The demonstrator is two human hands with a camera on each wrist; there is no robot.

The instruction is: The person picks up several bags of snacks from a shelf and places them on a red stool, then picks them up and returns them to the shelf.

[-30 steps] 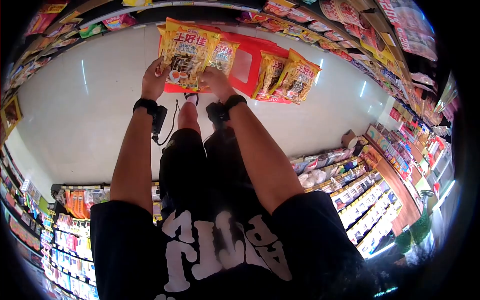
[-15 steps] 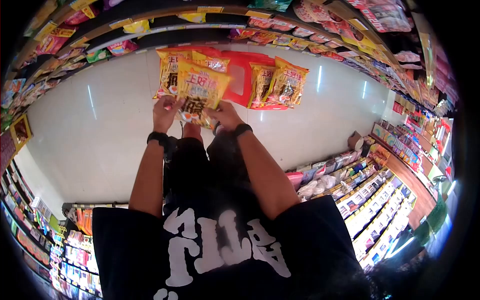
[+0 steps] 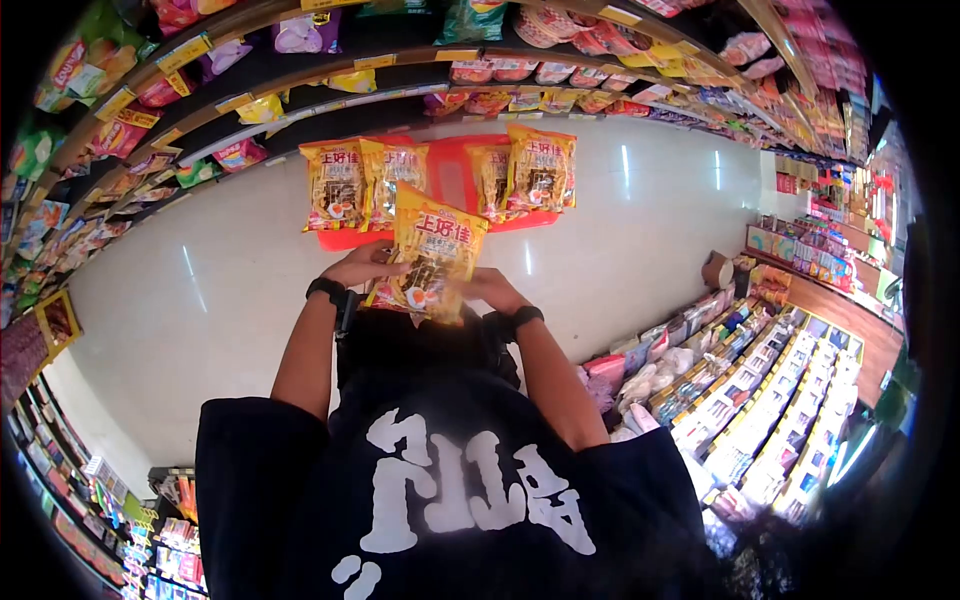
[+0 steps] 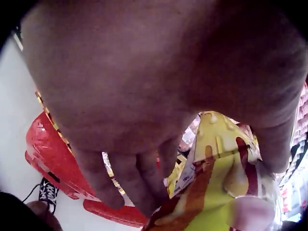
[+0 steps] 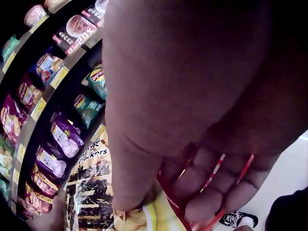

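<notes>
Compared with a second ago, the yellow snack bag now sits lower and closer to the body; it was held up over the red basket and has since come away from it, so one bag looks lifted out of the lot and brought in toward the chest. The left hand grips the bag's left edge with curled fingers, and the left wrist view shows those fingers wrapped over the crinkled yellow and orange film. The right hand pinches the opposite edge; in the right wrist view its fingers curl under a red-trimmed corner of the packet. The bag hangs between the two hands, just in front of the wrists, tilted slightly.

Beyond the hands, further out, the red basket rests on the pale tiled floor. Four more bags of the same brand lie across its top, two to each side of the handle gap, well apart from the held one.

The room is a shop aisle. Shelves of bagged snacks curve round past the left hand, with yellow price strips on their edges; purple and green packets show beside the right hand. Lower racks of boxed goods stand off to the right, and the person's black printed shirt fills the near foreground.
</notes>
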